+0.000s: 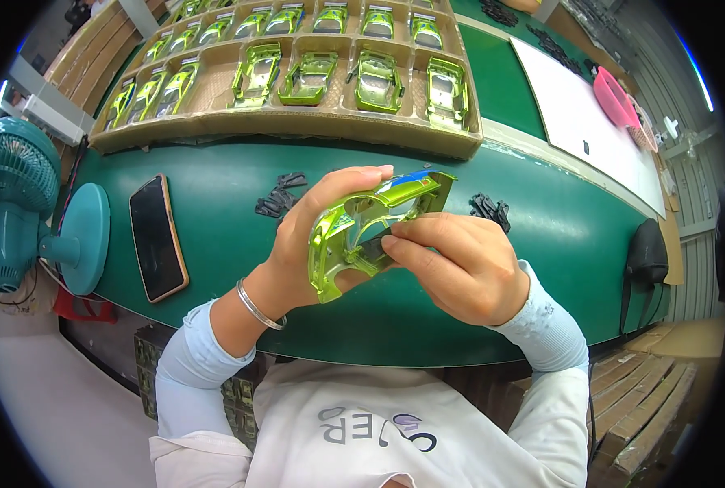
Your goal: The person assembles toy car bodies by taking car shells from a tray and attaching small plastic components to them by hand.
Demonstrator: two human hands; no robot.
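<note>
A shiny lime-green toy car body (330, 244) with a blue patch is held tilted above the green table, its window openings showing. My left hand (301, 228) wraps round its left side, thumb and fingers gripping the shell. At the body's inner right side, my right hand (464, 264) pinches a small dark part (376, 246) against the shell; the fingertips partly hide it. Small black plastic parts lie in one pile (278, 198) beyond my left hand and in another pile (491, 211) beyond my right hand.
A cardboard tray (297, 126) of green car bodies in compartments spans the far side. On the left are a phone (157, 236) and a teal fan (21, 187). A white board (578, 122), a pink basket (614, 96) and a black pouch (647, 254) lie right.
</note>
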